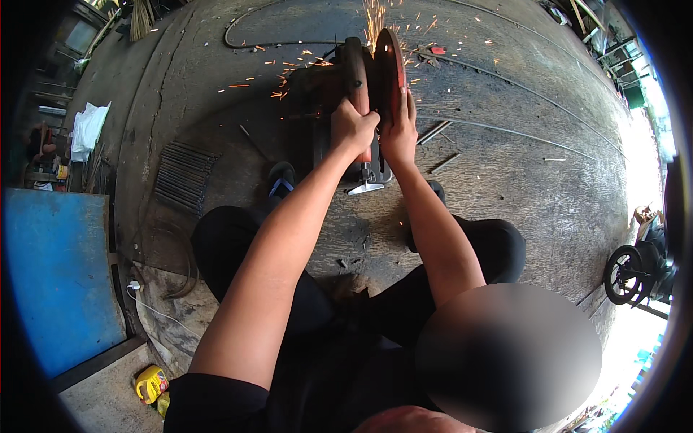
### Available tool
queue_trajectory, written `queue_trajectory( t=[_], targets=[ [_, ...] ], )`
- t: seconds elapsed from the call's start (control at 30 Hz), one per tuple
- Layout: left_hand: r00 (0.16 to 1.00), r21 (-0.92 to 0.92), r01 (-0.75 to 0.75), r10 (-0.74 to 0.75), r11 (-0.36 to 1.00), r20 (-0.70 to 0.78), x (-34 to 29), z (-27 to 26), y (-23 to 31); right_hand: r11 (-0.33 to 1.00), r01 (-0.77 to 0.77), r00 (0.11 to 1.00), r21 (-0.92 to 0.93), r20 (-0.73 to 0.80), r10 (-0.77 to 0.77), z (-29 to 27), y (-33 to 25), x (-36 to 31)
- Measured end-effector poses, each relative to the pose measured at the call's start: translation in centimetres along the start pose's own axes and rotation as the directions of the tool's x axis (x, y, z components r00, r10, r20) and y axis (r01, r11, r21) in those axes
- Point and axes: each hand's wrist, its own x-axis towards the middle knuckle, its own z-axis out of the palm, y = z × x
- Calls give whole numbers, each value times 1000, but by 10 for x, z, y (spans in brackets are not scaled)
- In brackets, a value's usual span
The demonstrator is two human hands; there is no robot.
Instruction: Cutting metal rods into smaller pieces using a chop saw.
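A cut-off saw (354,65) stands on the floor in front of my squatting legs, throwing orange sparks (375,16) from its far side. My left hand (354,128) is wrapped round its reddish bar-shaped handle (364,101). Beside it, my right hand (399,136) holds the near edge of the round red blade guard (392,65), fingers stretched up its right face. Below my hands shows the near end of the saw's base (381,172), with a small silver clamp handle (366,188). The cutting spot and any workpiece there are hidden.
Dark cut rods (184,177) lie in a row at left. Short metal pieces (434,133) and a long thin rod (505,124) lie at right. A cable (231,32) curves behind the saw. A blue panel (61,274) stands at left, a motorbike (635,268) far right.
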Motion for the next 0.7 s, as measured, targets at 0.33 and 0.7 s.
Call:
queue_trajectory(
  t=[0.33,0.7],
  targets=[
    [995,-73,85,-81,994,52,-6,-6,12,1000,8,1000,-26,-14,-8,1,1,0],
    [998,29,-48,49,998,-33,2,2,-9,1000,3,1000,-11,-17,-4,2,-2,-2]
  ],
)
